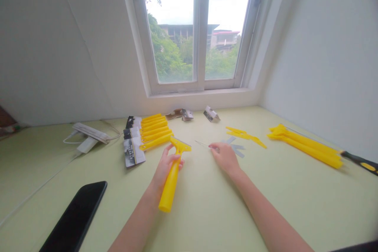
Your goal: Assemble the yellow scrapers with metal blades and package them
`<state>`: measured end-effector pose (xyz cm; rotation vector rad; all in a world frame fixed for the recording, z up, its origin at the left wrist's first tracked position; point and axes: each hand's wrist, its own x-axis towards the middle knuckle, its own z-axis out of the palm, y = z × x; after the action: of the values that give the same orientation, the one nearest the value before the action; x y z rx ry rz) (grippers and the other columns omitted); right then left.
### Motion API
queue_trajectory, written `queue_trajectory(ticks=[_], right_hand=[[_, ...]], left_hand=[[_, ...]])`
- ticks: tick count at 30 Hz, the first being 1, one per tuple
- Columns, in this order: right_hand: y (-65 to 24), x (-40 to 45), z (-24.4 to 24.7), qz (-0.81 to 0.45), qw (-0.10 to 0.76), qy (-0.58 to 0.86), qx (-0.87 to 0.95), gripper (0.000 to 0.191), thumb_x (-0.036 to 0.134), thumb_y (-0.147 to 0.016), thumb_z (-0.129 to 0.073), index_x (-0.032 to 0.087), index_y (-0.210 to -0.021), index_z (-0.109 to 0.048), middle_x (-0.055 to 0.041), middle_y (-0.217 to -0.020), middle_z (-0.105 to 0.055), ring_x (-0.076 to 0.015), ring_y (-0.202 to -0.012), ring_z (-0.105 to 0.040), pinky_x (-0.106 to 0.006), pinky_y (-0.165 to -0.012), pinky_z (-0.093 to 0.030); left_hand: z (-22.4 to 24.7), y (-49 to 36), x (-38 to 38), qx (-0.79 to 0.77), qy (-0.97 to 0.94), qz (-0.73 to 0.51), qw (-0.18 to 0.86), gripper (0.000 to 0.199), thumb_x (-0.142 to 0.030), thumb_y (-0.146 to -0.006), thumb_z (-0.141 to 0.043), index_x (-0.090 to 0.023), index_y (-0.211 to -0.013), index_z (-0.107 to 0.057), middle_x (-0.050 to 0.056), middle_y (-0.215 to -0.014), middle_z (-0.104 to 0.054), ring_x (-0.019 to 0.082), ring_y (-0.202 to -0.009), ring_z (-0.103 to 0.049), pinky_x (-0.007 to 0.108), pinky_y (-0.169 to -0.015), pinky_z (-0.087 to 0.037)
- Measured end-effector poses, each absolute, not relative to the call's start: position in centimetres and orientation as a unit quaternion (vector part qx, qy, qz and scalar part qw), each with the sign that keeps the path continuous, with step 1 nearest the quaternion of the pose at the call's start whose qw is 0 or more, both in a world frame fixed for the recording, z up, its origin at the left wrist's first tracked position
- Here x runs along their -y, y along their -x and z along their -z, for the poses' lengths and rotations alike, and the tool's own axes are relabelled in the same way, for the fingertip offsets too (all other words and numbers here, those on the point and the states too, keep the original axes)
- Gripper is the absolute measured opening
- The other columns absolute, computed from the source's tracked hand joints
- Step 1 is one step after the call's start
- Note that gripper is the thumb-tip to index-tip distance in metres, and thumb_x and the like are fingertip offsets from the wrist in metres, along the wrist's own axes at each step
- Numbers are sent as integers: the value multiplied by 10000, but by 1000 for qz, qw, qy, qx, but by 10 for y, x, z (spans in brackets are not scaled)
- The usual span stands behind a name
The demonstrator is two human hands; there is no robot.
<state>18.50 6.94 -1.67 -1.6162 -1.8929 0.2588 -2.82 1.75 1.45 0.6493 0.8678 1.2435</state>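
My left hand (165, 167) is closed around a yellow scraper (171, 185), just below its wide head. The head points away from me and the round handle end comes toward me. My right hand (224, 158) rests low over the table, fingers pinched on a thin metal rod-like tool (202, 143). Its slim tip points left toward the scraper head; the rest is hidden in the fingers. Grey flat blades (238, 147) lie beside and partly behind my right hand. Past them are thin yellow plastic strips (246, 136).
Several yellow scrapers with card labels (155, 130) lie in a row at left. More yellow handles (310, 147) and a black-and-yellow grip (362, 162) lie right. A phone (75, 216), a power strip (91, 132) and folded cards (211, 114) are also on the table (201, 212).
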Motion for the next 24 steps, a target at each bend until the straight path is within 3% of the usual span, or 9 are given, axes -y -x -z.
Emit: queue_trajectory(ticks=[10, 14, 19, 24], right_hand=[[-177, -93, 16, -59, 261, 654, 707, 184, 203, -694, -471, 169, -756, -642, -64, -772, -609, -181, -759, -533, -260, -657, -355], [-192, -140, 8, -43, 285, 658, 696, 241, 181, -709, -445, 163, -828, -653, -76, -898, -628, -183, -874, -539, -255, -762, -362], [-215, -207, -8, -8, 315, 695, 646, 376, 180, -723, -431, 131, -1070, -568, -122, -1061, -588, -235, -1009, -502, -328, -858, -341], [-227, -246, -6, -16, 298, 683, 667, 218, 133, -666, -468, 166, -765, -660, -112, -1047, -597, -253, -1035, -491, -342, -839, -365]], left_hand=[[-22, 24, -11, -356, -271, -560, 698, 604, -78, -662, -528, -276, -1184, -298, 46, -903, -561, 45, -518, -533, 155, -520, -424], [-22, 24, -11, -347, -273, -556, 704, 608, -91, -676, -520, -286, -1200, -281, 65, -943, -575, 43, -514, -531, 153, -517, -416], [-13, 28, -18, -344, -271, -533, 724, 647, -96, -673, -519, -286, -1222, -235, 68, -938, -593, 55, -487, -537, 161, -482, -402], [-7, 30, -22, -354, -264, -520, 731, 582, -108, -697, -501, -202, -1226, -277, 106, -961, -612, 82, -520, -573, 192, -530, -441]])
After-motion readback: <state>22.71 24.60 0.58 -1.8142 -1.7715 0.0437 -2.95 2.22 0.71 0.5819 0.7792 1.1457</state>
